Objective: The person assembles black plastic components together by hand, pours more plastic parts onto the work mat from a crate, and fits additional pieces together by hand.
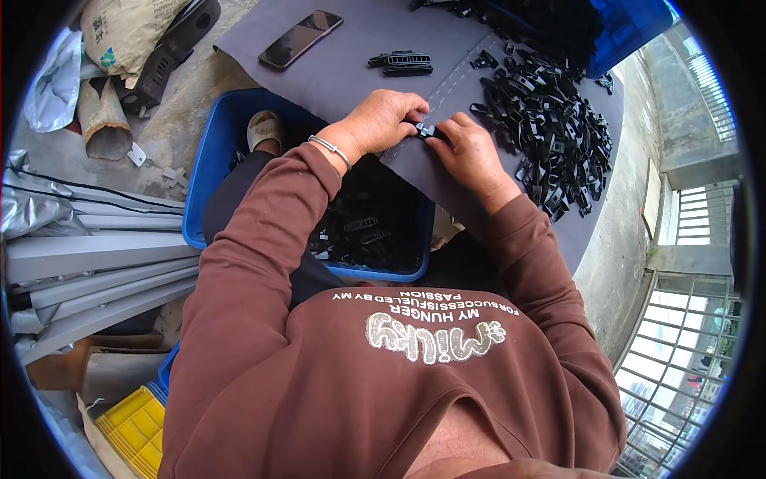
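Note:
My left hand (381, 120) and my right hand (469, 150) meet over a grey cloth-covered board (351, 64), and both pinch one small black plastic part (424, 129) between their fingertips. A silver bangle (331, 150) circles my left wrist. Just right of my right hand spreads a large heap of loose black plastic parts (554, 132). Two assembled black pieces (401, 61) lie on the board beyond my left hand.
A blue crate (209, 180) holding several black parts sits under the board by my left knee. A dark phone (300, 37) lies on the board's far left. Another blue bin (630, 28) stands far right. Grey metal bars (88, 263) lie left, a yellow crate (137, 427) below them.

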The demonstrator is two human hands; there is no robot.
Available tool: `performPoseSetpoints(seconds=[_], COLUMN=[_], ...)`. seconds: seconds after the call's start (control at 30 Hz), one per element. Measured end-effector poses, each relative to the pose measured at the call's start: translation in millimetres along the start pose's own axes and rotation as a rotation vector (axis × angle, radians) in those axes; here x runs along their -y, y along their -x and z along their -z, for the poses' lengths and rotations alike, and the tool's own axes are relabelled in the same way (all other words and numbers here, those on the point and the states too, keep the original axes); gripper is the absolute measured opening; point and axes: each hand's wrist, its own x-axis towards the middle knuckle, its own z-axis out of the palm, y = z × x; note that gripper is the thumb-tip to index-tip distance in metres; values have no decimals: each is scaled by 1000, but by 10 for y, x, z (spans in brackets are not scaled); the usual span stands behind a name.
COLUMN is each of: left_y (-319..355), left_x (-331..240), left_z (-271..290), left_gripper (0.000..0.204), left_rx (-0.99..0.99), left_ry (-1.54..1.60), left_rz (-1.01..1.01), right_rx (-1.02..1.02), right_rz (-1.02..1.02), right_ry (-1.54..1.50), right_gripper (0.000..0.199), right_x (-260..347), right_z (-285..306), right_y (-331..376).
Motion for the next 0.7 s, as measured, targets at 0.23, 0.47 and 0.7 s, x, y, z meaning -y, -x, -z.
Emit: performPoseSetpoints(seconds=[0.23, 0.47, 0.7], left_y=[-51, -224, -217], left_x=[-43, 214, 274], left_z=[168, 30, -94], left_gripper=[35, 27, 20], left_rx=[9, -446, -250], left_ry=[-112, -625, -542], left_rz=[22, 93, -111], right_rx=[44, -136, -79], right_rz=[-112, -90, -71], right_ry=[82, 695, 385], right_gripper=[23, 15, 17], right_x=[43, -451, -370], right_z=[126, 200, 426], right_y=[-129, -117, -89])
